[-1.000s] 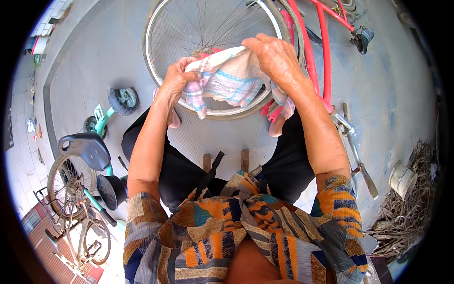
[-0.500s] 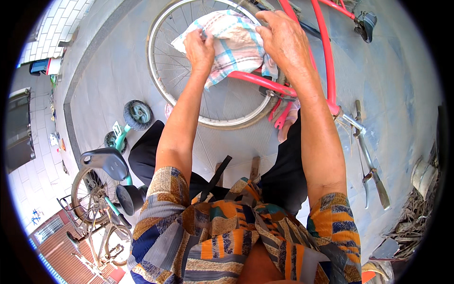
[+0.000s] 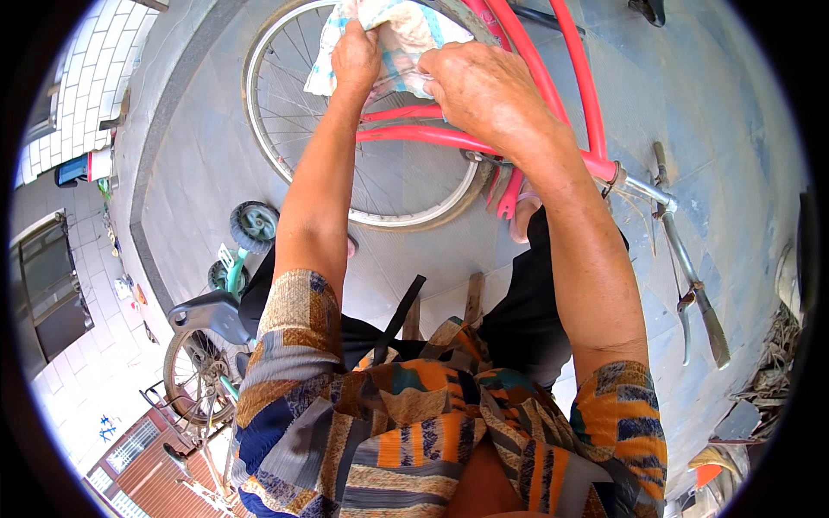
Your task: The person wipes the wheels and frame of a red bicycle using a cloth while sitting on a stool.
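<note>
We find the thin white-and-cream woven cloth with pale blue check lines point(image 3: 399, 53) at the far end of our view, crumpled between two bare hands and partly cut off by the top edge. It lies over the upper part of the large spoked wheel with a silver metal rim point(image 3: 406, 219); whether cloth and wheel touch, we cannot tell. Its longer spread runs roughly left to right, though the folds leave no clean axis. From the left hand point(image 3: 356, 62) it extends to both sides and beyond; from the right hand point(image 3: 484, 93) it lies to the left. Neither is clearly nearer: both are in contact, the left set further onto it.

Fingers, left: curled nearly closed, a gathered fold gripped between them; some tips hidden. Fingers, right: thumb and forefinger bent together with almost no gap, pinching the cloth near its lower right edge; we cannot see the remaining tips.

Surroundings: two pink-red painted metal tubes point(image 3: 423, 135) cross the wheel just below the cloth, the lower one passing beneath the right wrist. We note a silver metal handlebar with dark grips point(image 3: 680, 250) to the right, well apart from both hands.
</note>
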The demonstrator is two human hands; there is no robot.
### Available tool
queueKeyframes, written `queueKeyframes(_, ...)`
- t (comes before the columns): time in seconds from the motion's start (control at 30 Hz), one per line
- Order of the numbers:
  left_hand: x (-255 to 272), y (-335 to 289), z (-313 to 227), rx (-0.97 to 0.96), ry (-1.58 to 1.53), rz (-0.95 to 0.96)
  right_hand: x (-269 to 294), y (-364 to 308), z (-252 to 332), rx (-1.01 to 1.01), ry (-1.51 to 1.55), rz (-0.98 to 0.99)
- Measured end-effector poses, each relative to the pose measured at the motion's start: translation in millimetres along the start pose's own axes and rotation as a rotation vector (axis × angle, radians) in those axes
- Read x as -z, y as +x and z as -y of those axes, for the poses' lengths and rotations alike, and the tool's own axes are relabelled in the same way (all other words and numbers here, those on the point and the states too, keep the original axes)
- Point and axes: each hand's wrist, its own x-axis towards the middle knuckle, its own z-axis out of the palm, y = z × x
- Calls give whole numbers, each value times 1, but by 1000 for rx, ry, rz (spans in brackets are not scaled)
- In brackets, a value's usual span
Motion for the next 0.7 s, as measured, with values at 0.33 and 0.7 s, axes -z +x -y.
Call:
queueKeyframes(0.33,3,-99,96,75,340,103,4,0,0,-9,-38,59)
queueKeyframes(0.7,9,-13,1,-32,-107,13,8,8,10,23,25,87)
